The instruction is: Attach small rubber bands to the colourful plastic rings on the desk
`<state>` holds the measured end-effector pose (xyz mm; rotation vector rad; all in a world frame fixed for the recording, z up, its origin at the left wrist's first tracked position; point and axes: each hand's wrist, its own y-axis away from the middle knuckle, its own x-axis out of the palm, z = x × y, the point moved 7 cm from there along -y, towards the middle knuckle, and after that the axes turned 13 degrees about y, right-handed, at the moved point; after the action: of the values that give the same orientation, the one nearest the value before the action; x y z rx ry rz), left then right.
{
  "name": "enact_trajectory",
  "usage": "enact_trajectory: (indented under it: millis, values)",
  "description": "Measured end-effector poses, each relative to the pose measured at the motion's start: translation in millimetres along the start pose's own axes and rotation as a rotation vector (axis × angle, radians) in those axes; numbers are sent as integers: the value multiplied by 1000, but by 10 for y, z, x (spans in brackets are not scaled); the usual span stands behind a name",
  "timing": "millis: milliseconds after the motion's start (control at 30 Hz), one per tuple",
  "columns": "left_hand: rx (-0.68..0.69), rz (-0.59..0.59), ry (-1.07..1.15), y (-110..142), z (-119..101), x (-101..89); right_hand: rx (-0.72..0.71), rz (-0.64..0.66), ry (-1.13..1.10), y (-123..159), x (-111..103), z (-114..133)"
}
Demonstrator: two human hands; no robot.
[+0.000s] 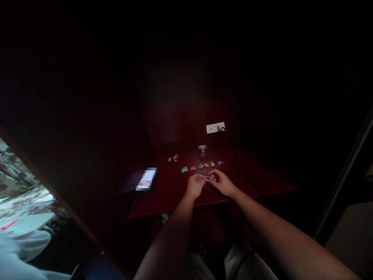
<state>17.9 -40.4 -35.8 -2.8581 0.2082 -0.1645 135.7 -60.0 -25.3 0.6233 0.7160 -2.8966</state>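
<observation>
Left hand: left hand (196, 185) over the front part of the table, fingertips together, pinching one side of the small band (207, 178).
Right hand: right hand (223, 184) opposite, thumb and fingertips closed on the other side of the same band.
Small band: between the two hands, just above the tabletop near its front edge; pale pinkish rim, dark middle, too small to read further.
Row of bands: beyond the hands, left to right: green bands (184, 169), orange-red bands (193, 168), blue bands (201, 166), pink bands (206, 165), yellow bands (212, 164), purple bands (220, 163). Neighbours sit apart, small gaps.
Loose rings: small mixed-colour group of rings (175, 158) farther left and back, apart from the row.
Jar: clear jar (202, 151) upright behind the row, lidded; contents too dark to tell.
Phone: phone (146, 179) at the left side of the table, lit screen, pixelated.
Outlet: white wall socket (211, 128) behind the table, plug (220, 127) in its right end, dark cable (239, 160) running down to the right across the table.
Table: dark red table (171, 194), dim light, dark panels around.
Left edge: pale fabric (26, 252) in brighter light, beyond the dark panel.
</observation>
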Motion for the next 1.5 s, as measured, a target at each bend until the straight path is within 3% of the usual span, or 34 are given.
enact_trajectory:
  millis: [233,433,800,1500]
  values:
    - [-8,-29,-72,43,-70,12,-9,33,-64,18,-2,30]
    - [-16,-60,-52,43,-74,4,10,55,10,3,21,-23]
    - [-13,-29,-51,4,-2,2,106,3,-36,-13,-50,-126]
    - [-14,41,-80,29,-27,51,119,4,-107,-15,-80,-132]
